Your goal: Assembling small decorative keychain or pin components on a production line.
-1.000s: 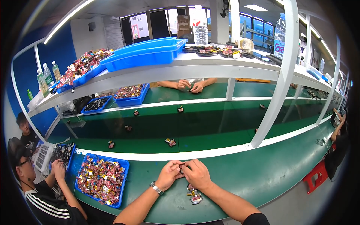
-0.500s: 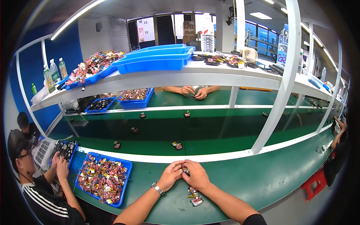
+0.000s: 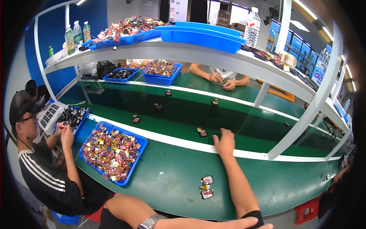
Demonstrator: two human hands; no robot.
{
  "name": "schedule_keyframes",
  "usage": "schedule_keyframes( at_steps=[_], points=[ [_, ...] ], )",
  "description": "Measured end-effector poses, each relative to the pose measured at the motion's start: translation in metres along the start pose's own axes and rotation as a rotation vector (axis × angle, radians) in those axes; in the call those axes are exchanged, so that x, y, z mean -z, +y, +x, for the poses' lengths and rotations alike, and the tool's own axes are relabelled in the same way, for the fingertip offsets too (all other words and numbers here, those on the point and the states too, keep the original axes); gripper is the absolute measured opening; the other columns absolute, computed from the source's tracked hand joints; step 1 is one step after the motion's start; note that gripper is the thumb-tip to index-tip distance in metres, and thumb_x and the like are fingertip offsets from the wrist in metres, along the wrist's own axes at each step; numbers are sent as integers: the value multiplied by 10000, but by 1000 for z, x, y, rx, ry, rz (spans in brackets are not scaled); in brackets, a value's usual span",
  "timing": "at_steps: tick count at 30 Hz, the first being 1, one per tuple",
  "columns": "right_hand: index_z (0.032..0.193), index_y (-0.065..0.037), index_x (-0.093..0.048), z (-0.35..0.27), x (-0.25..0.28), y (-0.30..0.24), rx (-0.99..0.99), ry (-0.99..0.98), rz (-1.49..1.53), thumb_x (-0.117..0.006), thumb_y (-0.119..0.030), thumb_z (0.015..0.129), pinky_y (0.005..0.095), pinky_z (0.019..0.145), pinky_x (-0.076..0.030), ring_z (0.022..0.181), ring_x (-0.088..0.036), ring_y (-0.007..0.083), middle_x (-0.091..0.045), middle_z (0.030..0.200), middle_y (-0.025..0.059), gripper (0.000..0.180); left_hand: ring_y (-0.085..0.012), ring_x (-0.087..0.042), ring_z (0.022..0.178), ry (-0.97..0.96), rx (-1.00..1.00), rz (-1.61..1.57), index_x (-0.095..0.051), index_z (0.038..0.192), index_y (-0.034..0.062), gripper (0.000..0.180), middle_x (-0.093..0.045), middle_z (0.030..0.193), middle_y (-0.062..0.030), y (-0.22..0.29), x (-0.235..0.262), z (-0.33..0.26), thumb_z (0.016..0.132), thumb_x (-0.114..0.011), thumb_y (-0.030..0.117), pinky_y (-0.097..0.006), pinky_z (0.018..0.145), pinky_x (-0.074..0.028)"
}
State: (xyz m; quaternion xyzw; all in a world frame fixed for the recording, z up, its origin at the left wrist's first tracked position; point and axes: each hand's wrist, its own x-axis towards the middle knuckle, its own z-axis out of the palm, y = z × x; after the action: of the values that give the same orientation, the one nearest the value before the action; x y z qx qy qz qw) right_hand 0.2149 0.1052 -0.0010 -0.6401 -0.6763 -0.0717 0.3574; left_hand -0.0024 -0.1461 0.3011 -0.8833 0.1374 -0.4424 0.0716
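Right hand stretches forward, fingers loose and holding nothing, just beside a small part on the conveyor belt. Left hand is out of view. Blue tray sits left; small parts lie beside the forearm.

Open green bench between blue tray and small packets.

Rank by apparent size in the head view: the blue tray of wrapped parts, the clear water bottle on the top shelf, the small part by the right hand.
1. Blue tray
2. Water bottle, though it sits farther from the camera
3. Small part by the right hand
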Motion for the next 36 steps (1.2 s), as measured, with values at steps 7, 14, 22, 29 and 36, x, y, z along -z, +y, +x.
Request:
schedule_keyframes(
  at_steps=[7,14,22,29,36],
  points=[
    [1185,17,-595,4,-24,-67,-110,-178,118,-792,-325,771,450,931,-478,1033,-587,388,-637,1106,201,571,-283,-715,906,24,130,-167,-748,1013,45,214,-728,1041,-93,15,11,-30,945,-566,133,-371,776,-578],
    [1118,-29,-603,1,-31,-28,-189,-56,267,-810,-200,725,447,862,-499,942,-610,350,-680,967,147,476,-255,-691,602,266,613,-153,-695,785,2,71,-709,741,-169,-12,-47,-115,760,-642,-38,-329,575,-561],
    [1284,-91,-598,-52,75,-35,146,-346,671,-811,-167,761,385,981,-463,1095,-574,296,-653,1167,92,570,-122,-623,853,294,1759,-814,-601,1219,-3,387,-654,1073,-74,-106,-150,-273,1059,-451,316,-276,727,-526],
    [1259,-118,-627,-66,94,-48,361,-396,592,-774,-143,791,390,980,-486,1140,-564,289,-611,1201,108,492,-128,-621,931,238,1661,-1371,-539,1338,13,396,-633,1095,-60,-100,-160,-291,1056,-479,285,-281,787,-538],
    [1050,-76,-699,-81,79,-63,350,-104,441,-723,-106,801,381,879,-524,1040,-604,274,-627,1133,68,252,-226,-619,1143,483,1660,-1267,-471,1367,3,347,-593,1247,-124,-89,-166,-280,1035,-452,100,-423,1011,-527]
  ],
)
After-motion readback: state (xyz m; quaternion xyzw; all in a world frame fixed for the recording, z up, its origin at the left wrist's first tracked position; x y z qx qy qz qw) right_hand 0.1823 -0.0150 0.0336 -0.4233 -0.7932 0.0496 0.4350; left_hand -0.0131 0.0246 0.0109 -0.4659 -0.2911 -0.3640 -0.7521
